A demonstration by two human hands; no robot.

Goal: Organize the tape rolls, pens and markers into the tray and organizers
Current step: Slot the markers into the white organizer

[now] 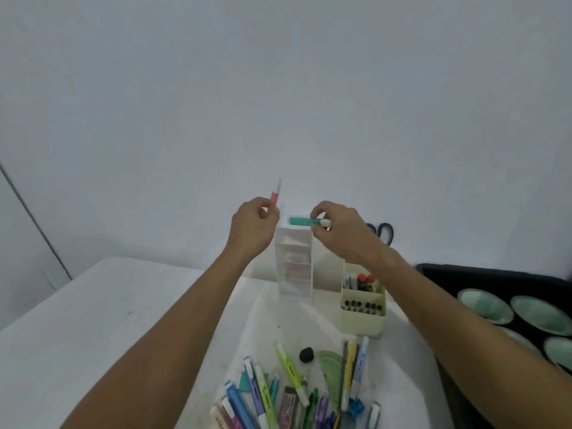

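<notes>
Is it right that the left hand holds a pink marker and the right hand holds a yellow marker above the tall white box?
Not quite. The head view shows the right hand holding a teal marker, not yellow. The left hand does hold the pink marker, above the tall white plastic organizer.

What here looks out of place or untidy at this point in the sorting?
Nothing is spilled or damaged. The loose pile of pens and markers remains unsorted on the table, and a small black lump among them fits no category. The right hand holds the teal marker sideways over the white organizer.
</notes>
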